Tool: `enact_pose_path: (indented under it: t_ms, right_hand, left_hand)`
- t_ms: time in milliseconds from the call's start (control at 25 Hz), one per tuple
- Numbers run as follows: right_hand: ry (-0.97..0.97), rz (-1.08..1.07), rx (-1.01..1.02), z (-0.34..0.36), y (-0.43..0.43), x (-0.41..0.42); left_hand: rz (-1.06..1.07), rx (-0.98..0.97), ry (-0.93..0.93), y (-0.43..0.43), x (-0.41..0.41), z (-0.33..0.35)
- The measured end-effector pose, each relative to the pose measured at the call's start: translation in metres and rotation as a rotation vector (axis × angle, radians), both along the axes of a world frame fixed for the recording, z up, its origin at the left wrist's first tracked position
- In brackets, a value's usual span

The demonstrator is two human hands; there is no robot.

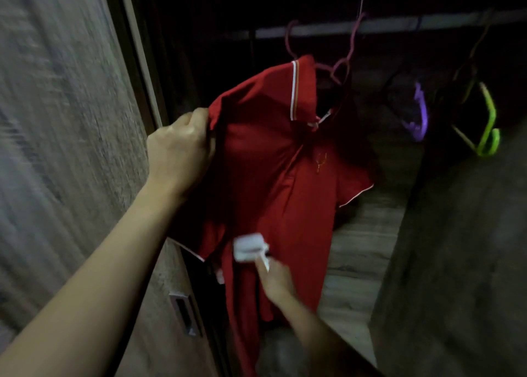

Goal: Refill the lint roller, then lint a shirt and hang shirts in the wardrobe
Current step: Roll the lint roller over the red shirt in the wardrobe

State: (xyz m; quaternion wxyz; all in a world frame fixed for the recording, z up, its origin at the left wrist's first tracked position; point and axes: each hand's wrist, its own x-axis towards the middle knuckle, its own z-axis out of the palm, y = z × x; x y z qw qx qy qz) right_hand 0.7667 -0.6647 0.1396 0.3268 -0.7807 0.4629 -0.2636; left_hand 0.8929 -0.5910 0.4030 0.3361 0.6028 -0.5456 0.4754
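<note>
A red polo shirt (273,159) with white collar trim hangs on a pink hanger (342,62) from the wardrobe rail (399,27). My left hand (179,148) grips the shirt's left shoulder and pulls the fabric out to the left. My right hand (275,276) holds the handle of a white lint roller (249,247), whose head rests against the lower front of the shirt. The picture is dim and blurred by motion.
A wooden sliding door (65,148) with a recessed metal handle (185,314) stands at the left. Empty purple (417,117) and green (489,122) hangers hang on the rail to the right. A wardrobe side panel (462,248) stands at the right.
</note>
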Motion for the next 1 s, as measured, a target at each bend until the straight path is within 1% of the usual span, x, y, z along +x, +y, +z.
enact_pose_path:
  t_ms: [40, 120, 160, 200, 280, 360, 440, 480, 560, 680, 720, 760, 840, 920, 1000]
  right_hand:
    - [0.088, 0.053, 0.03, -0.024, 0.01, -0.007]
    - [0.154, 0.017, 0.046, -0.05, 0.011, -0.025]
    - [0.129, -0.029, 0.026, -0.054, 0.003, -0.033]
    - [0.053, -0.085, 0.007, -0.047, -0.008, -0.04]
    - [-0.141, -0.184, -0.037, 0.002, -0.029, -0.048]
    - [-0.293, -0.249, -0.158, 0.07, -0.047, -0.054]
    - [-0.388, -0.269, -0.272, 0.119, -0.061, -0.054]
    - [-0.38, -0.26, -0.287, 0.126, -0.063, -0.052]
    - [-0.23, -0.244, -0.215, 0.103, -0.066, -0.043]
    - [0.127, -0.066, -0.003, 0.004, -0.047, -0.04]
    - [0.203, -0.062, 0.062, -0.026, -0.036, -0.044]
    - [0.218, -0.107, 0.128, -0.044, -0.027, -0.05]
    - [0.143, -0.216, 0.213, -0.051, -0.014, -0.062]
    - [0.02, -0.296, 0.192, -0.031, -0.013, -0.073]
    - [-0.073, -0.375, 0.109, -0.002, -0.018, -0.089]
  left_hand:
    - [-0.001, 0.002, -0.008, 0.0, 0.0, -0.001]
    - [0.0, 0.004, -0.025, 0.0, 0.002, -0.002]
    - [0.006, 0.007, -0.023, 0.0, 0.002, -0.002]
    - [0.014, 0.008, -0.017, -0.001, 0.001, -0.002]
    - [0.023, 0.001, -0.006, -0.002, 0.0, -0.002]
    - [0.03, -0.005, -0.003, -0.002, -0.001, -0.003]
    - [0.029, -0.006, 0.006, -0.002, -0.003, -0.002]
    - [0.02, -0.007, 0.014, -0.001, -0.003, -0.001]
    - [0.01, 0.002, 0.028, 0.0, -0.001, 0.0]
    - [0.021, 0.029, 0.012, 0.001, -0.001, -0.002]
    - [0.016, 0.036, 0.005, 0.001, 0.0, -0.002]
    - [0.007, 0.042, 0.002, 0.002, 0.0, -0.002]
    - [-0.036, 0.057, 0.048, 0.003, -0.004, -0.002]
    - [-0.13, 0.064, 0.141, 0.006, -0.014, -0.012]
    - [-0.207, 0.081, 0.199, 0.008, -0.034, -0.031]
